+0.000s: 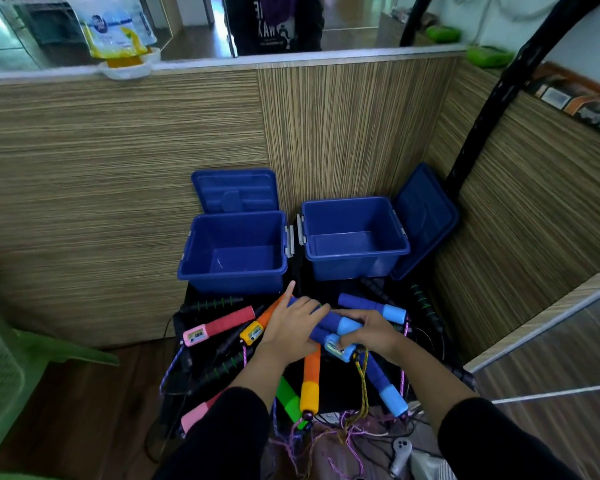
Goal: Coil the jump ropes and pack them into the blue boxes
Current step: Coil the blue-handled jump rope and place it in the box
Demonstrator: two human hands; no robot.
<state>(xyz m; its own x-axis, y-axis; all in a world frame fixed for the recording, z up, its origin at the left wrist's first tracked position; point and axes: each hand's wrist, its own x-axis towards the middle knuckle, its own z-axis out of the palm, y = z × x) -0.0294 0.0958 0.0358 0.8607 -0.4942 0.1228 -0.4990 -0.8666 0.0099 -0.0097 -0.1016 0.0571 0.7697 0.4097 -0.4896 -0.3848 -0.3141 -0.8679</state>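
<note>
Low centre of frame: left grip (293,329) resting with fingers loosely spread across blue handles (329,323), right grip (368,332) curled round them, amid ropes (362,386) heaped on the dark tabletop (329,386), with two open blue boxes (234,251) just above, mid-frame.

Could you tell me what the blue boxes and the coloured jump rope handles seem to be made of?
Blue boxes: probably moulded hard plastic, smooth and slightly glossy; light reflects off the inner floor, and grey clip latches sit on the rims.
Jump rope handles: grips look like matte foam, with no shine; the end caps look like smoother plastic.
</note>
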